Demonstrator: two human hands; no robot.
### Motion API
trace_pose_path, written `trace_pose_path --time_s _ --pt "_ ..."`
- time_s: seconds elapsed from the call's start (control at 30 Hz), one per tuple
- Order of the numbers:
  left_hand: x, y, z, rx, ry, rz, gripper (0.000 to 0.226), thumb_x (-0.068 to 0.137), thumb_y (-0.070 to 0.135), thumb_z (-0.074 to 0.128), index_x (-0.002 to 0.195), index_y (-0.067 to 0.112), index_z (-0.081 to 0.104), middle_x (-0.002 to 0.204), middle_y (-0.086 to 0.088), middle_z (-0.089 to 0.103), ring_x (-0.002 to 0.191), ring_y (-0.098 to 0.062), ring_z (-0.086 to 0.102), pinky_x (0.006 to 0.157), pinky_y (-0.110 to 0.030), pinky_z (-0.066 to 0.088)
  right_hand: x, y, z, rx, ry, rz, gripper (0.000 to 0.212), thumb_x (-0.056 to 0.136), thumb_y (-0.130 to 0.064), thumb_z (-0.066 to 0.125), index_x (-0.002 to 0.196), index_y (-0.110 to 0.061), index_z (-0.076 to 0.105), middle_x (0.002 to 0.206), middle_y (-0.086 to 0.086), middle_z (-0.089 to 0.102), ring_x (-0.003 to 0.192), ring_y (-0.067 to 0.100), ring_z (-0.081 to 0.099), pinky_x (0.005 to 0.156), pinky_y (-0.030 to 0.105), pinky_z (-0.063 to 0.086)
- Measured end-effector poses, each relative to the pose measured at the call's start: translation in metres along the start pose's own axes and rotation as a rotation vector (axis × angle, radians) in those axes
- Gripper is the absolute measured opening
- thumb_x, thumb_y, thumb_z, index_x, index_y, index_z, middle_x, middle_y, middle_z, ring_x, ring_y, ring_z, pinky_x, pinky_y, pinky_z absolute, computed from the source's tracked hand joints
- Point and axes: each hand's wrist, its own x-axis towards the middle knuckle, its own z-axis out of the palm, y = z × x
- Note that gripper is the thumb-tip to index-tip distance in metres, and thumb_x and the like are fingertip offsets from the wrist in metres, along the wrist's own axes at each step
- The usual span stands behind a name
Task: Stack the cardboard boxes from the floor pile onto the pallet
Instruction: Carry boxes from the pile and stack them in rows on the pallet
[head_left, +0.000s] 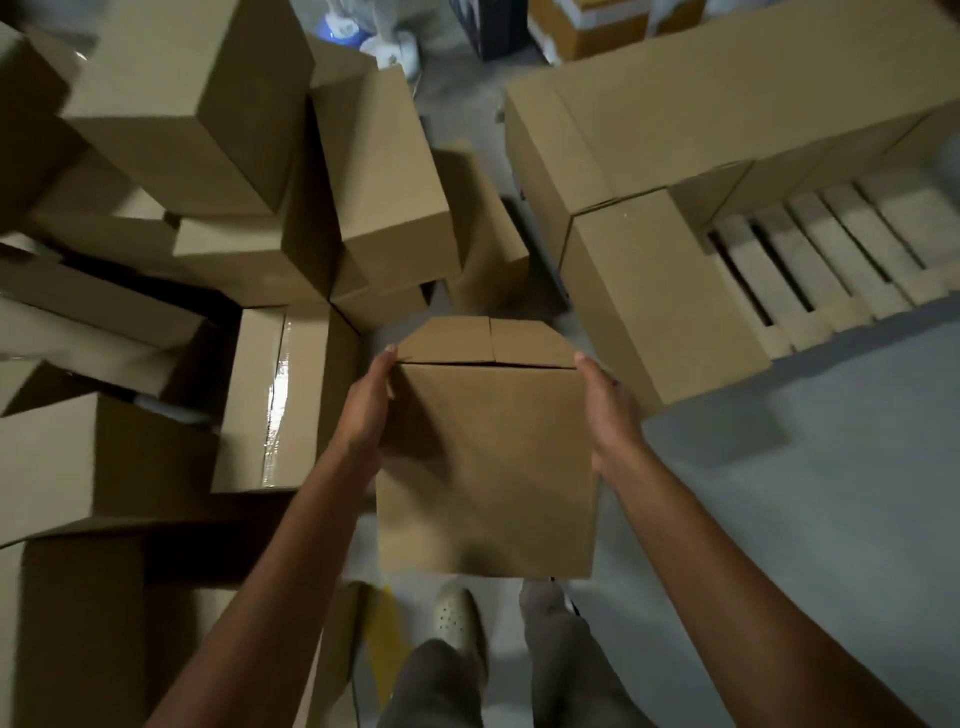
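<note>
- Box: underside and both side faces hidden.
- Left hand, right hand: most fingers out of sight against the box sides; grip not readable.
- Pallet: far part covered by stacked boxes; right end cut off by the edge.
- Floor pile: blurred, cut off at left edge.
- Blue-white objects: too blurred to identify.
</note>
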Motion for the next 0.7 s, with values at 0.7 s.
trace_pose_path --time_s 0.7 --pt "-0.211 0.044 0.018 0.068 -0.375 0.389 0.036 0.066 0.049 0.062 0.088 0.021 0.066 0.102 -0.014 0.061 0.097 -0.032 0.057 0.078 -0.041 0.043 -0.233 0.011 -0.156 0.379 0.116 0.009 0.079 0.087 -0.057 0.068 0.153 -0.03 0.036 0.158 0.004 0.036 0.144 0.04 0.032 0.099 0.076 0.039"
